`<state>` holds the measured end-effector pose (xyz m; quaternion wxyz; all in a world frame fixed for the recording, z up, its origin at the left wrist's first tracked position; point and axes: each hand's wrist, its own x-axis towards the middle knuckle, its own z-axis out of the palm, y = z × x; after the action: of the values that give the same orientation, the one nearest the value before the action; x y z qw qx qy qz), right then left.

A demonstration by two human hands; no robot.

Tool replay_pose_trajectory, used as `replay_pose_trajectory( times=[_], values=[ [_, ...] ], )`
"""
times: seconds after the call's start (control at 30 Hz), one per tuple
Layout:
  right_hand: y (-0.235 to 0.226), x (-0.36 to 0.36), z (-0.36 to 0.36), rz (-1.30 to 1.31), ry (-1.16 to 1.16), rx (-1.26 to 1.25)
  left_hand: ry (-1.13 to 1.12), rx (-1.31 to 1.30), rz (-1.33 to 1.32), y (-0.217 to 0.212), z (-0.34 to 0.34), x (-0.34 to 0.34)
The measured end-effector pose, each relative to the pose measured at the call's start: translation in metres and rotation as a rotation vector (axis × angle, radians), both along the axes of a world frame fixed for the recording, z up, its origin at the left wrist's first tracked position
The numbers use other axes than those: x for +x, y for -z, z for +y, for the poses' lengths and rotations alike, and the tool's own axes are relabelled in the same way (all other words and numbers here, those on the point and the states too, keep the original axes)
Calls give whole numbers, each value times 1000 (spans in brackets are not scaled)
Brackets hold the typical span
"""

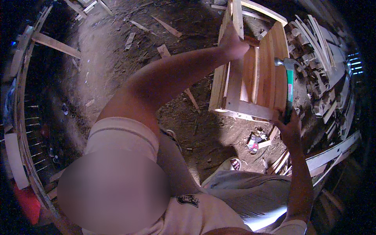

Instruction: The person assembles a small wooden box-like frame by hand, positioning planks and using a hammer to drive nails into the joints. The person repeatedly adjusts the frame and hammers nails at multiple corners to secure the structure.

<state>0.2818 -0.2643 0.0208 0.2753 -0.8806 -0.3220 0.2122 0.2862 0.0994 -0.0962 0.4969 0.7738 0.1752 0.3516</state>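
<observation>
A wooden box-like frame (pixel 270 66) of pale boards and slats lies on the ground in front of me, its inside facing up. My left hand (pixel 234 44) reaches across and grips the frame's long left rail near its far end; most of its fingers are hidden. My right hand (pixel 289 126) is wrapped around the lower end of a claw hammer (pixel 290 84) with a green handle, held upright along the frame's right side. The hammer's metal head is over the slatted side. Fingers of my right hand are beside the frame's near right corner, and I cannot tell if they touch it.
Cut wood offcuts (pixel 315 74) are heaped on the right. A small red and white packet (pixel 253 144) lies on the dirt floor near my foot (pixel 235 164). Loose wood strips (pixel 166 26) are scattered at the far side. A plank structure with protruding nails (pixel 29 117) runs along the left.
</observation>
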Motion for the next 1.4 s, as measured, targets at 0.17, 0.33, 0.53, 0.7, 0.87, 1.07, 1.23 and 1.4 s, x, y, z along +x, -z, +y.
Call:
replay_pose_trajectory(
  times=[0.17,0.33,0.53,0.7,0.87,1.07,1.23,1.4],
  values=[
    [1,2,-7,-48,4,-18,57,-69,110,-21,-9,-10],
    [-1,0,-6,-92,5,46,-27,-74,162,-26,-15,-10],
    [5,2,-4,5,36,83,79,-21,130,-20,1,-17],
    [-9,-3,3,4,-1,29,-151,398,141,-35,-12,-31],
    [-11,7,-10,-18,-20,-80,138,817,-26,-98,-52,-43],
    [-14,11,-5,67,-49,8,428,481,528,-114,-113,-83],
    [-5,35,-26,-134,-60,4,744,602,554,-122,-140,-102],
    [-42,47,-54,-247,-6,101,853,677,671,-96,-179,-85]
  ],
)
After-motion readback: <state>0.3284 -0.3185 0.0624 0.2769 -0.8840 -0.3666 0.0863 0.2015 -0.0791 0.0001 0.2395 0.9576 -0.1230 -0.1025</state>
